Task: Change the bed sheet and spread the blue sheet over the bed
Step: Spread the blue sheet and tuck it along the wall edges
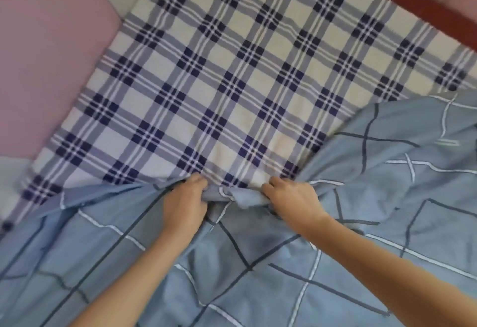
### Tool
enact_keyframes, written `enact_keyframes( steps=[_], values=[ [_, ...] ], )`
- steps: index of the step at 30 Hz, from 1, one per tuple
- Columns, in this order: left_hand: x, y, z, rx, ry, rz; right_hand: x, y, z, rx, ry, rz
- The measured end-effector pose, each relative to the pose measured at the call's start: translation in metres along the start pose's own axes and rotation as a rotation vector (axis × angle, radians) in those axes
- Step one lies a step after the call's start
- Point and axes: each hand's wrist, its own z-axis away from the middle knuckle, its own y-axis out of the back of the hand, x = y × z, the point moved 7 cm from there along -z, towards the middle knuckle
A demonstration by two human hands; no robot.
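Pink wall (38, 55) on the far left of the bed, red-brown wooden rail (413, 3) along its far right edge. Across most of the bed, a blue-and-white checked sheet (232, 68), flat and uncovered. Over the near part of the bed only, the blue sheet (258, 262), creased and bunched, its leading edge gathered near the bed's middle. Gripping that edge with both hands: left hand (184, 202) with fingers curled round a fold, right hand (294, 197) just beside it, fingers pinching the same rolled hem. Judged as roughly midway: blue sheet brought onto the bed but not yet spread. Left to do, by the look of it: drawing the edge toward the bed's far end, then smoothing. Unclear: checked sheet as old sheet to strip, or as cover to keep.
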Motion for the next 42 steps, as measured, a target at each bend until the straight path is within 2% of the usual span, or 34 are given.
enact_keyframes(
  steps=[2,3,4,5,7,8,9,10,11,13,15,16,18,20,21,23,26,29,32,34,37,39,41,42],
  values=[
    [0.004,0.027,0.019,0.176,-0.062,0.033,0.005,0.028,0.014,0.256,0.015,-0.062],
    [0.008,0.031,0.031,0.215,-0.104,-0.010,0.006,0.031,0.024,0.327,0.033,-0.059],
    [0.008,0.025,0.047,0.128,-0.108,-0.054,0.000,0.025,0.035,0.322,0.078,-0.030],
    [0.006,0.011,0.057,-0.051,-0.057,-0.068,-0.004,0.013,0.046,0.259,0.127,0.010],
    [-0.012,-0.024,0.094,-0.592,0.106,-0.063,-0.015,-0.028,0.069,-0.016,0.181,0.075],
    [-0.015,-0.034,0.111,-0.794,0.155,-0.046,-0.016,-0.043,0.082,-0.129,0.173,0.082],
    [-0.018,-0.035,0.116,-0.808,0.185,-0.006,-0.014,-0.052,0.090,-0.173,0.143,0.057],
    [-0.017,-0.025,0.114,-0.689,0.225,0.064,-0.012,-0.050,0.093,-0.173,0.096,0.022],
    [-0.020,-0.011,0.105,-0.504,0.267,0.081,-0.009,-0.044,0.092,-0.127,0.045,-0.022],
    [-0.023,0.019,0.088,-0.168,0.269,-0.030,-0.004,-0.025,0.083,0.007,-0.045,-0.078],
    [-0.024,0.032,0.069,-0.004,0.204,-0.063,0.003,-0.014,0.069,0.064,-0.142,-0.158],
    [-0.024,0.032,0.060,-0.044,0.172,-0.085,0.005,-0.012,0.063,0.053,-0.170,-0.179],
    [-0.028,0.013,0.047,-0.276,0.177,-0.172,0.003,-0.018,0.049,-0.032,-0.185,-0.223],
    [-0.025,-0.009,0.041,-0.459,0.134,-0.255,-0.005,-0.026,0.036,-0.168,-0.182,-0.384],
    [-0.021,-0.010,0.039,-0.444,0.087,-0.282,-0.012,-0.029,0.031,-0.243,-0.194,-0.481],
    [-0.010,0.007,0.028,-0.334,0.030,-0.163,-0.026,-0.031,0.021,-0.349,-0.176,-0.562],
    [-0.002,0.046,0.008,-0.235,0.036,0.103,-0.035,-0.020,0.001,-0.449,-0.138,-0.451],
    [0.006,0.081,-0.015,-0.160,0.046,0.274,-0.030,0.000,-0.027,-0.659,-0.076,-0.385],
    [0.005,0.096,-0.040,-0.170,0.102,0.420,-0.004,0.021,-0.057,-0.851,-0.169,-0.367],
    [-0.009,0.105,-0.063,-0.150,0.210,0.529,0.018,0.047,-0.084,-0.769,-0.277,-0.369],
    [-0.030,0.115,-0.091,-0.085,0.326,0.639,0.036,0.079,-0.124,-0.541,-0.370,-0.589],
    [-0.044,0.123,-0.106,-0.046,0.352,0.615,0.038,0.096,-0.150,-0.444,-0.381,-0.574],
    [-0.058,0.139,-0.120,0.066,0.323,0.481,0.035,0.120,-0.178,-0.186,-0.339,-0.418],
    [-0.063,0.148,-0.124,0.147,0.304,0.402,0.028,0.134,-0.188,-0.068,-0.287,-0.420]
  ],
)
